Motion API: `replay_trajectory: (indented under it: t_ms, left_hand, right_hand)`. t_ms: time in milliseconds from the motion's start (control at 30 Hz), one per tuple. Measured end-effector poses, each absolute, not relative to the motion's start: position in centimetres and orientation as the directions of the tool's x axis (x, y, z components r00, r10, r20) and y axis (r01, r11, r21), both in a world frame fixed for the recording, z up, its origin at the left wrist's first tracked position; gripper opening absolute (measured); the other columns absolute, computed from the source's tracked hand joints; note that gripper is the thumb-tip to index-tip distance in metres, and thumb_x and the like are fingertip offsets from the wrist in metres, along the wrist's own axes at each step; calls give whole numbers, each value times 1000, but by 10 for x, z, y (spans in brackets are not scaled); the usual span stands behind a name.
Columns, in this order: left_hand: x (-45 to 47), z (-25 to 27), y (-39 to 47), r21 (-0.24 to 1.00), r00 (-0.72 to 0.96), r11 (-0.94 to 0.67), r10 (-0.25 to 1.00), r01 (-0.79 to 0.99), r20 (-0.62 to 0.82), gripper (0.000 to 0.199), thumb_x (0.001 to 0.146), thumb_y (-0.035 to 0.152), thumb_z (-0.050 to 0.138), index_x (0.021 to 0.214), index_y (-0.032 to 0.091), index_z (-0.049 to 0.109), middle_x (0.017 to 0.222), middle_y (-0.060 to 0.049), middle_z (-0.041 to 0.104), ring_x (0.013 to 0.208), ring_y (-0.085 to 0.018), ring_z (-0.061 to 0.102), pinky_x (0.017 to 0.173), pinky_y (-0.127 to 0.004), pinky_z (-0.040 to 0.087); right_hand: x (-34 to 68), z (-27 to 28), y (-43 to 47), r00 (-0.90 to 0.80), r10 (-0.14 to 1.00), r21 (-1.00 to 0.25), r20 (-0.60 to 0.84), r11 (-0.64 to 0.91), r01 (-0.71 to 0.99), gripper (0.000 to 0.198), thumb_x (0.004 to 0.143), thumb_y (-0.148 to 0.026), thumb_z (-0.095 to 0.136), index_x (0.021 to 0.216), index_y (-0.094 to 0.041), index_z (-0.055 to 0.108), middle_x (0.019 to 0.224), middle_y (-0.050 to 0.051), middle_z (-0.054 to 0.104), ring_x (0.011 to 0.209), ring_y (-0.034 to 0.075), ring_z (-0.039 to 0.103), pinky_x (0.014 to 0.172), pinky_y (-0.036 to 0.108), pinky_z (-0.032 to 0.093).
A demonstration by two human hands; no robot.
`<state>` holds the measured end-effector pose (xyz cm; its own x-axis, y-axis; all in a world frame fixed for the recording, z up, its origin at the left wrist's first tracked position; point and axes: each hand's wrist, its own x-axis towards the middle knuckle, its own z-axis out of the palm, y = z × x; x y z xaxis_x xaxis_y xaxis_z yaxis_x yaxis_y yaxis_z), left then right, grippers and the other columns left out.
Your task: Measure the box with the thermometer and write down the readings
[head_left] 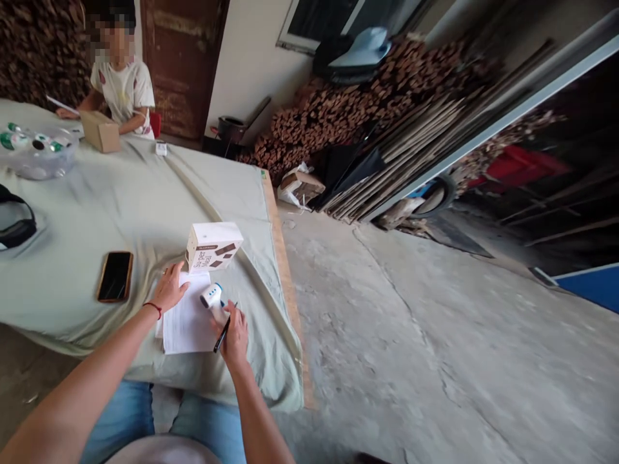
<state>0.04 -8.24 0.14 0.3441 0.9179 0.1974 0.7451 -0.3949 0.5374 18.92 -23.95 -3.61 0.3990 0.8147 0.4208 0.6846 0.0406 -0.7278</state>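
My left hand [170, 288] lies with fingers spread on the upper left part of a white printed sheet [186, 328], its fingertips close to a white box [215, 246] lettered "Super Meal". My right hand [235, 334] is closed around a black pen [222, 335], which points down and left over the sheet's right edge. Between the hands is a white and blue gun-shaped device [211, 296], its lower end beside my right fingers. Whether those fingers touch it I cannot tell. A dark-screened phone [115, 276] lies left of my left hand.
A pale cloth covers the table [145, 200], whose wooden edge [280, 258] runs along the right. Across it sits a person [123, 90] behind a cardboard box [100, 131]. A clear tub of bottles [41, 151] and a black headband-like item [17, 219] stand left. Firewood [309, 122] lines the wall.
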Motion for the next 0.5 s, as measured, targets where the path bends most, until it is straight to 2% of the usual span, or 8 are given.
replay_trajectory:
  t_ms: [100,167,300,433,500]
  left_hand:
    - [20,1,-49,585,235,-276,961,763,147,88,76,28,75,154,15,36,155,-20,52,146,-35,48,121,-51,37]
    - [25,0,-35,613,252,-278,959,739,131,96,73,29,77,157,17,33,159,-18,49,148,-34,45,121,-48,37]
    - [23,-6,-31,643,259,-264,960,719,104,77,81,31,70,152,20,42,147,-13,62,144,-32,51,118,-45,40]
    - [19,-14,-37,634,261,-316,948,706,181,62,90,37,62,148,20,49,146,-13,62,141,-29,53,119,-43,40]
    - [18,-18,-37,631,245,-319,948,707,204,57,95,39,56,149,20,49,145,-12,63,140,-28,54,117,-43,41]
  right_hand:
    - [197,-48,-236,362,857,-723,367,18,691,37,89,-52,59,109,-22,69,99,8,74,92,28,66,83,41,50]
    - [198,-56,-235,389,853,-762,349,16,648,37,87,-50,61,111,-23,70,101,8,75,93,29,67,83,41,51]
    - [197,-62,-231,459,835,-860,305,35,509,34,81,-51,68,102,-24,72,101,7,76,93,29,70,83,40,53]
    - [196,-56,-221,561,810,-957,171,0,291,34,74,-52,74,89,-22,69,100,7,78,81,25,70,73,35,53]
    - [199,-48,-212,587,804,-987,93,-3,161,38,71,-55,76,87,-21,68,91,5,77,72,22,66,66,33,50]
